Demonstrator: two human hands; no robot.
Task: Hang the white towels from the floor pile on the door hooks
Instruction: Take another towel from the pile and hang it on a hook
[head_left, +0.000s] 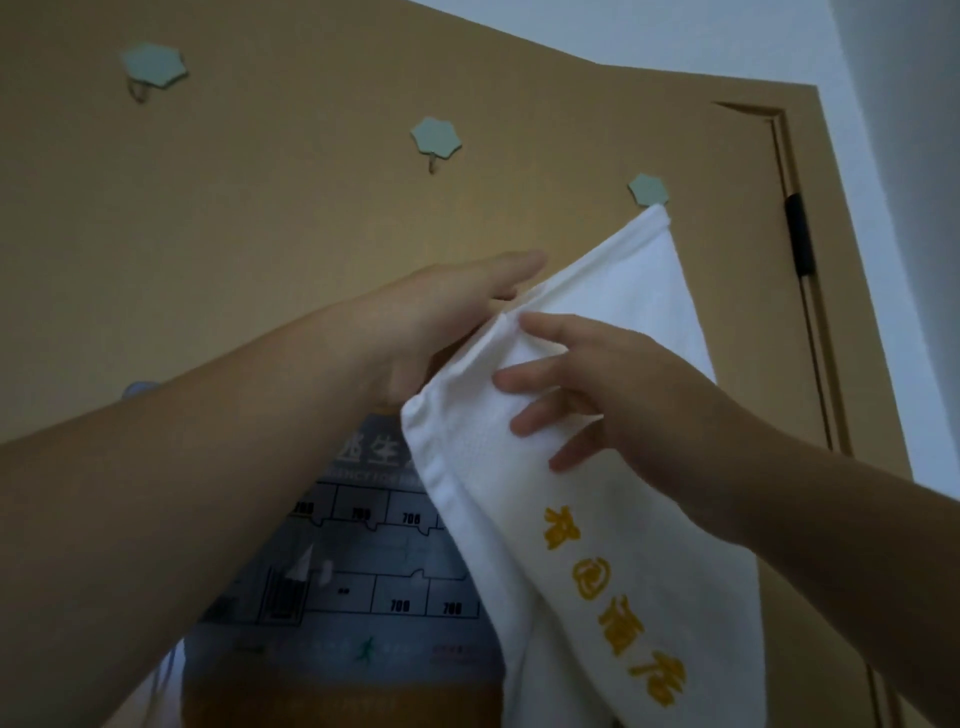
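Note:
A white towel (613, 291) with yellow embroidered characters hangs by its top corner from the rightmost green hook (648, 189) on the tan door (260, 218). My left hand (447, 317) reaches behind the towel's left edge, fingers stretched out against the door, thumb side touching the cloth. My right hand (587, 389) rests on the towel's front just below, fingers spread and pressing the fabric. Two more green hexagonal hooks, the middle hook (436, 138) and the left hook (154, 64), carry nothing.
A grey evacuation floor-plan sign (363, 561) is fixed to the door below my arms, partly covered by the towel. The door frame with a black hinge (797, 234) runs along the right, with a white wall (893, 156) beyond it.

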